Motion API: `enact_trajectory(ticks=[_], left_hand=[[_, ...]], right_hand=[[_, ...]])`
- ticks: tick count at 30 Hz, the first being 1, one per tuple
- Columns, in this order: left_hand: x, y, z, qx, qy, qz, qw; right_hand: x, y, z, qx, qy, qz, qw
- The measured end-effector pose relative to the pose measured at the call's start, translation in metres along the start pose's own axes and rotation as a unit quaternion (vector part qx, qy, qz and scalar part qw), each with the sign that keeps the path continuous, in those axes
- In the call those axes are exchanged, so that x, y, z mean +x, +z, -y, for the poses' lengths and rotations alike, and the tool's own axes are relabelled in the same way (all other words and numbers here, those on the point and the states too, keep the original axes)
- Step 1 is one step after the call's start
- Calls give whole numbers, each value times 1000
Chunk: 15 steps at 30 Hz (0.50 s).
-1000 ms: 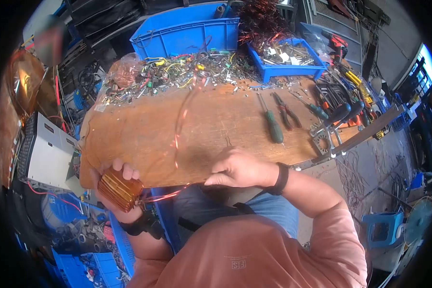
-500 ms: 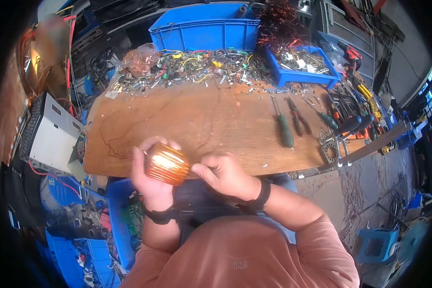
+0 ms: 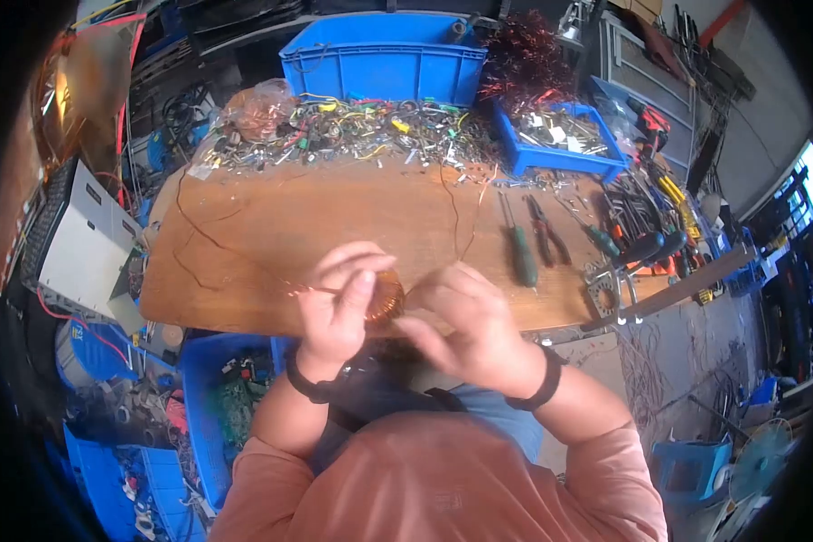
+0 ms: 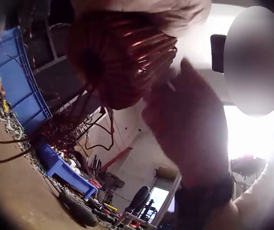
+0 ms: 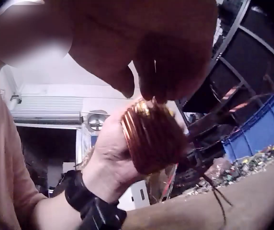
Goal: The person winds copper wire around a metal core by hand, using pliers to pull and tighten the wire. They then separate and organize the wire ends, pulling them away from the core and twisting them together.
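Note:
In the head view my left hand grips a ring-shaped coil of copper wire over the front of the table. The right wrist view shows the coil resting in the left palm, its turns packed side by side. My right hand, blurred, is at the coil's right side, its fingers curled at the rim around a short bit of wire. Its fingertips partly hide that wire. Loose copper wire ends trail from the coil. Dark strands of them also cross the tabletop.
The wooden table bears a heap of small scrap parts at the back. Behind stand a large blue bin and a smaller blue tray. A green screwdriver and pliers lie on the right.
My left hand has brought the coil from the table's left front corner up and rightward to the middle. My right hand moved in to the coil, then slightly right. The trailing wires have shifted across the table.

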<state>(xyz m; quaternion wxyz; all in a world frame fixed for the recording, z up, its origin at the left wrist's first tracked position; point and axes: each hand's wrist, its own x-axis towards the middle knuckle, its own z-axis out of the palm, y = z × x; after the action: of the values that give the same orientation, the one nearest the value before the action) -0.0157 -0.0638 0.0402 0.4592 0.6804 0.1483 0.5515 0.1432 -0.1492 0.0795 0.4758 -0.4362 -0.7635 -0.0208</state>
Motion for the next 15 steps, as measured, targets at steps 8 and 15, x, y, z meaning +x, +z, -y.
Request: enact_trajectory(ticks=[8,15], left_hand=[[-2,32,8,-83,83,77,990],[5,34,-12,-63,-63,38,995]], right_hand=[[50,-7,24,27,20,155,987],[58,-15,29,194,227,145,943]])
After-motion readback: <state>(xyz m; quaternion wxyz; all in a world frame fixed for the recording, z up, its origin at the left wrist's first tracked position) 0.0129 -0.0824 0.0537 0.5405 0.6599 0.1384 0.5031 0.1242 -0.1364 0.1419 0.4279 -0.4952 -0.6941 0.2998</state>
